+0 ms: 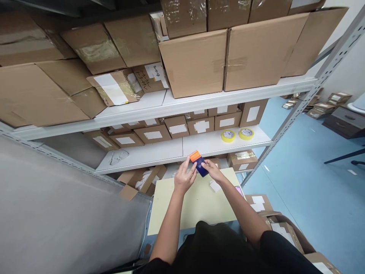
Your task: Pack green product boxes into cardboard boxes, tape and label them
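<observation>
Orange at one end and dark blue along the rest, the small box (199, 163) sits pinched between both hands above the far edge of the pale yellow bench (182, 205), just in front of the white shelf (171, 152). The left hand (184, 178) closes its fingertips on the near left side; the right hand (212, 170) grips the lower right end. A steady hold on opposite edges, I judge, keeps it from twisting. It looks flat, rectangular and tilted.

bright, even indoor light, soft shadows, strong wide-angle bending at the edges, slight blur throughout.
</observation>
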{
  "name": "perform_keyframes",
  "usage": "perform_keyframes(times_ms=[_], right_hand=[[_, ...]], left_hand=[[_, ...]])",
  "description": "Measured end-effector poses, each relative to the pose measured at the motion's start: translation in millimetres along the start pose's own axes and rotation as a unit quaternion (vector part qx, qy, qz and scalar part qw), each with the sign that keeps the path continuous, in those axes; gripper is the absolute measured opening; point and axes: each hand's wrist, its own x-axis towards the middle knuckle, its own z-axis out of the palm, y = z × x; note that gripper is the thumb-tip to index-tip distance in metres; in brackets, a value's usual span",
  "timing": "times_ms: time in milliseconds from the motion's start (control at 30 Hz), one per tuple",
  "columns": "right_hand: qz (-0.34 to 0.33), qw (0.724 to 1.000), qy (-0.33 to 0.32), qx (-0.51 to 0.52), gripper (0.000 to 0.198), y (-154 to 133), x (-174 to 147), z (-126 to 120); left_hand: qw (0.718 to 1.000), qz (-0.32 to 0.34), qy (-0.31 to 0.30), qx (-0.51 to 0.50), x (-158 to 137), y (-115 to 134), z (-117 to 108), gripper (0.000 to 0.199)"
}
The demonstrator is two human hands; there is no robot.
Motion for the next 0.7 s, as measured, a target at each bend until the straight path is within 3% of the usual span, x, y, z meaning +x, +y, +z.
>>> perform_keyframes(times_ms=[100,167,267,367,500,633,700], right_hand=[[-0.016,0.995,0.028,-0.094,0.054,8.2,16.6,-14.4],[-0.032,0.975,0.047,-0.215,0.047,6.1,36.5,-29.1],[-0.055,0.902,0.038,-0.427,0.042,-5.8,76.5,-51.7],[-0.071,0.797,0.014,-0.6,0.039,-18.0,116.6,-67.4],[-0.071,0.754,-0.005,-0.653,0.036,-23.6,148.8,-78.6],[-0.071,0.7,-0.047,-0.709,0.036,-25.3,158.2,-86.5],[-0.065,0.69,-0.067,-0.718,0.038,-28.2,159.9,-90.1]], left_hand=[[0.998,-0.049,0.03,-0.003,-12.2,-0.3,-0.3,0.048],[0.996,-0.084,0.035,-0.005,-19.1,-0.6,-2.1,0.049],[0.992,-0.122,0.014,-0.017,-26.2,0.6,-5.4,0.047],[0.989,-0.143,-0.004,-0.028,-31.3,4.3,-7.4,0.047],[0.988,-0.153,-0.011,-0.034,-38.7,7.7,-8.7,0.046],[0.986,-0.164,-0.005,-0.037,-46.8,5.3,-9.9,0.046],[0.985,-0.17,0.001,-0.036,-49.2,3.6,-10.0,0.045]])
